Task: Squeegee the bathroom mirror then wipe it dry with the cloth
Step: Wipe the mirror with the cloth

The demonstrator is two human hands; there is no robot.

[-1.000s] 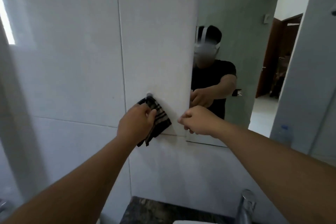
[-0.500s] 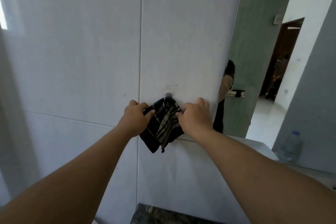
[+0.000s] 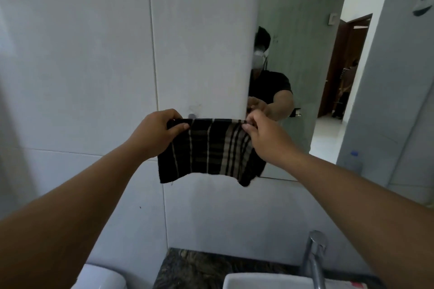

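Observation:
A dark cloth [image 3: 209,152] with pale stripes hangs spread flat in front of the white tiled wall. My left hand [image 3: 157,132] pinches its top left corner and my right hand [image 3: 263,134] pinches its top right corner. The cloth's top edge sits just below a small wall hook [image 3: 192,115]. The bathroom mirror [image 3: 305,65] is on the wall to the right, and the cloth's right edge overlaps its lower left corner. No squeegee is in view.
A chrome tap [image 3: 315,258] and a white basin [image 3: 270,281] on a dark stone counter [image 3: 195,270] lie below. A white rounded fixture [image 3: 101,277] sits at the bottom left. The mirror reflects a person, an open doorway and a plastic bottle [image 3: 352,162].
The cloth was bunched on the wall hook under my left hand. My right hand joined it, and both hands have now pulled the cloth off and spread it out flat.

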